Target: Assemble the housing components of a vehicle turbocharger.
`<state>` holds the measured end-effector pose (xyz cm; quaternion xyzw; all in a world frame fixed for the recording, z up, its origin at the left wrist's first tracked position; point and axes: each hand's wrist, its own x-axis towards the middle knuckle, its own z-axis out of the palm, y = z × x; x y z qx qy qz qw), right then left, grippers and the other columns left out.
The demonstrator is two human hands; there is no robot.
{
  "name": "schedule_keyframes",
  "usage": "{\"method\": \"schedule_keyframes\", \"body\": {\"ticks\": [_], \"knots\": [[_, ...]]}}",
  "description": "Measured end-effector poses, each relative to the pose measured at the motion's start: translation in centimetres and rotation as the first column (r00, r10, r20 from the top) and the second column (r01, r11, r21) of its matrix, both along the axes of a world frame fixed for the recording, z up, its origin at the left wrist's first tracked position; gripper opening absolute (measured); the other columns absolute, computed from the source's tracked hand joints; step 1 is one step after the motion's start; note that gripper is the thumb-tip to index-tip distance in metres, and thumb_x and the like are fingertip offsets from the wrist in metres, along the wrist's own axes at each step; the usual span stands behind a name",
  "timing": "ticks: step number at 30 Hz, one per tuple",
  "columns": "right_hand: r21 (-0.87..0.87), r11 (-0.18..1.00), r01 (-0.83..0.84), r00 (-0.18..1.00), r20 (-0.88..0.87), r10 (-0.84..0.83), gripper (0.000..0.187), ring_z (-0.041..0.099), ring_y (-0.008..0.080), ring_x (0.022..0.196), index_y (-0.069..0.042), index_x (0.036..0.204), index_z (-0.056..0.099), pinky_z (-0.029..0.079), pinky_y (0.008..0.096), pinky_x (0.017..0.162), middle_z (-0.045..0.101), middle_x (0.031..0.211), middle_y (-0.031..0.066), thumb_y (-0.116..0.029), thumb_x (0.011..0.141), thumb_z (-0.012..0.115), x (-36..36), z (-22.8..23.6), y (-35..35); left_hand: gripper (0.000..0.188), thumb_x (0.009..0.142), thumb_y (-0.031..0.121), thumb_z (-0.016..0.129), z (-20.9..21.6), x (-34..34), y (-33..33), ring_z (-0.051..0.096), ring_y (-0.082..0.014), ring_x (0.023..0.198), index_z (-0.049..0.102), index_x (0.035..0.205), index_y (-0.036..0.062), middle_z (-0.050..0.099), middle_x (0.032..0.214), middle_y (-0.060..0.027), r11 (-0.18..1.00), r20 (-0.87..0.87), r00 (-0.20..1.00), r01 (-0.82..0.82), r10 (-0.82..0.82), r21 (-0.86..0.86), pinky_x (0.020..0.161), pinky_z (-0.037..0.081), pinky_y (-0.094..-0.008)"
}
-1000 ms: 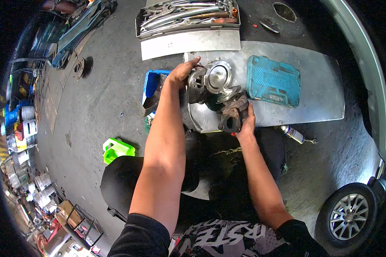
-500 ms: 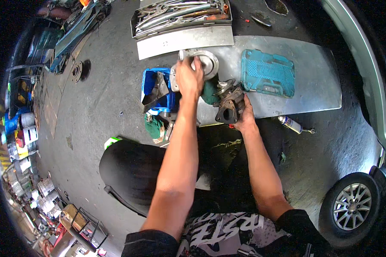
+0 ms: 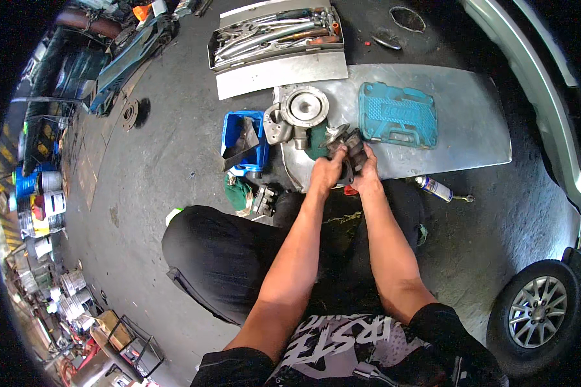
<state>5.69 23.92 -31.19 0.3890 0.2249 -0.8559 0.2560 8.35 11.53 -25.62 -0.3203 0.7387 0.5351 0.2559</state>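
Observation:
Both hands are closed around a dark, rusty turbocharger section, with a paler metal wheel end showing at its upper left. My left hand grips its near left side, and my right hand holds it from the right. Just left of it, a silver turbo compressor housing lies on the metal sheet, untouched, its round face up. Between the two parts a green cloth is partly covered. Beyond my right hand lies a teal tool case.
A toolbox full of wrenches stands at the far side. Left of the metal sheet sits a blue bin, with a green rag and a metal part nearer me. A spray can lies at right, near a car wheel.
My left hand has let go of the silver compressor housing and moved right and nearer, onto the dark turbocharger section. My right hand still holds that section. The view has shifted slightly.

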Motion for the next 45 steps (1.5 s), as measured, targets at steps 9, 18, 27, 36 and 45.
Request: {"method": "schedule_keyframes", "body": {"ticks": [9,18,27,36,45], "knots": [[-0.016,0.999,0.049,0.982,-0.180,-0.052,0.047,0.064,0.0288,0.102,-0.011,0.114,0.065,0.049,0.0458,0.092,0.068,0.112,0.0079,-0.048,0.092,0.046,2.5,-0.2,1.3,0.068,0.083,0.053,0.059,2.8,3.2,3.2,0.059,-0.0450,0.108,0.056,0.123,-0.0026,0.063,0.111,-0.0311,0.979,-0.174,0.985,-0.038,0.003,-0.199,0.094,0.045,-0.0483],[-0.176,0.965,0.193,0.770,-0.582,-0.260,0.047,0.060,0.0277,0.108,-0.007,0.124,0.056,0.048,0.0427,0.096,0.062,0.119,0.0107,-0.043,0.099,0.039,4.3,10.8,0.1,0.077,0.077,0.045,0.067,14.7,5.6,3.3,0.056,-0.0451,0.111,0.047,0.130,-0.0059,0.059,0.120,-0.0294,0.932,-0.568,0.817,-0.126,-0.098,-0.341,0.097,0.044,-0.0467],[-0.203,0.912,0.357,0.701,-0.586,-0.405,0.048,0.056,0.0228,0.114,-0.007,0.130,0.052,0.045,0.0374,0.099,0.058,0.125,0.0073,-0.042,0.100,0.037,5.3,14.4,1.3,0.087,0.078,0.035,0.075,20.8,9.5,3.9,0.044,-0.0366,0.130,0.033,0.139,-0.0115,0.048,0.133,-0.0303,0.958,-0.729,0.639,0.046,-0.245,-0.282,0.108,0.035,-0.0417],[-0.369,0.896,0.246,0.796,-0.451,-0.404,0.053,0.055,0.0244,0.119,-0.007,0.134,0.051,0.045,0.0400,0.102,0.056,0.132,0.0095,-0.045,0.100,0.034,9.8,15.9,3.0,0.085,0.089,0.038,0.066,22.7,13.6,3.1,0.033,-0.0403,0.137,0.025,0.144,-0.0107,0.032,0.145,-0.0316,0.905,-0.785,0.499,-0.003,-0.367,-0.425,0.112,0.029,-0.0431],[-0.486,0.840,0.242,0.786,-0.409,-0.463,0.055,0.055,0.0277,0.119,-0.008,0.133,0.052,0.045,0.0430,0.102,0.055,0.133,0.0117,-0.048,0.097,0.038,10.3,17.3,5.3,0.035,0.096,0.030,0.061,24.2,8.9,2.9,0.062,-0.0145,0.073,0.066,0.099,-0.0041,0.067,0.088,-0.0081,0.928,-0.513,0.843,0.046,0.163,0.370,0.068,0.050,-0.0273]]}}
